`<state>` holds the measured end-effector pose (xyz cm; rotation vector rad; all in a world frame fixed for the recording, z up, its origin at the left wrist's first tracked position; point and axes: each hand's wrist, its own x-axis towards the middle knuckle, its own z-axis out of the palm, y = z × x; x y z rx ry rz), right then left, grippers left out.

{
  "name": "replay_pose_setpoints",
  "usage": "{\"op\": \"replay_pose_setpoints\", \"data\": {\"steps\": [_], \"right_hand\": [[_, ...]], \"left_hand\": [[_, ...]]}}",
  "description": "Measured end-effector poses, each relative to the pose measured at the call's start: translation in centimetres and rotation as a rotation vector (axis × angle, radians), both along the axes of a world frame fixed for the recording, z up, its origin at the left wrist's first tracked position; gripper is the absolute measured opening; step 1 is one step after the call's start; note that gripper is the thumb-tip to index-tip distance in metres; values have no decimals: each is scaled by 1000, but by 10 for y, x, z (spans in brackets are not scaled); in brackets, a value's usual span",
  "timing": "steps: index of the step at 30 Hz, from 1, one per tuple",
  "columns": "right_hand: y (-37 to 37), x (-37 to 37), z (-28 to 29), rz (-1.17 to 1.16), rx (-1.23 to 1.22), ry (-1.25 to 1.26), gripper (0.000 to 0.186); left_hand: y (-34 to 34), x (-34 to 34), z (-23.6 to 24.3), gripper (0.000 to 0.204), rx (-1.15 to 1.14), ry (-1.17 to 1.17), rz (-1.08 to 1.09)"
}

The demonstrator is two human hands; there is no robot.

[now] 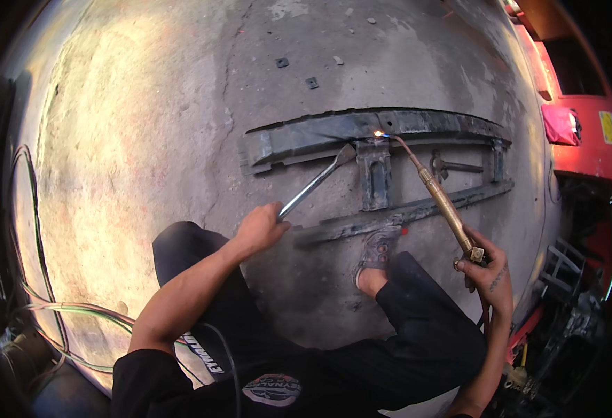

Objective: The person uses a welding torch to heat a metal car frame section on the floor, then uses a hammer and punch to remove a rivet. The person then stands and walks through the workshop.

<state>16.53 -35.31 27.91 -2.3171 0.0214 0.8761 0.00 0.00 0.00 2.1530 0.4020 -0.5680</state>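
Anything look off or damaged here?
Yes: two small dark pieces lie loose on the floor, apart from the metal frame. A long crack marks the floor. The right hand holds a lit torch gloveless, which seems unprotected.

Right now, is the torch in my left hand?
No, your right hand holds the torch, while your left hand grips the flat-tipped bar.

Room left of metal frame [306,139]; torch [446,206], hammer [461,167] obstruct right half.
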Motion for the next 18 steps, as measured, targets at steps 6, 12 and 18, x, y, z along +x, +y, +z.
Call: {"op": "replay_pose_setpoints", "data": {"steps": [6,12,18], "right_hand": [[1,-2,3,-10,-7,-1,66],[-1,-3,-3,7,-27,38,67],[2,-1,-4,28,-22,46,65]], "left_hand": [[-7,19,9,36,-305,90,77],[1,16,7,35,-293,87,49],[29,33,3,38,-42,-20,-82]]}}
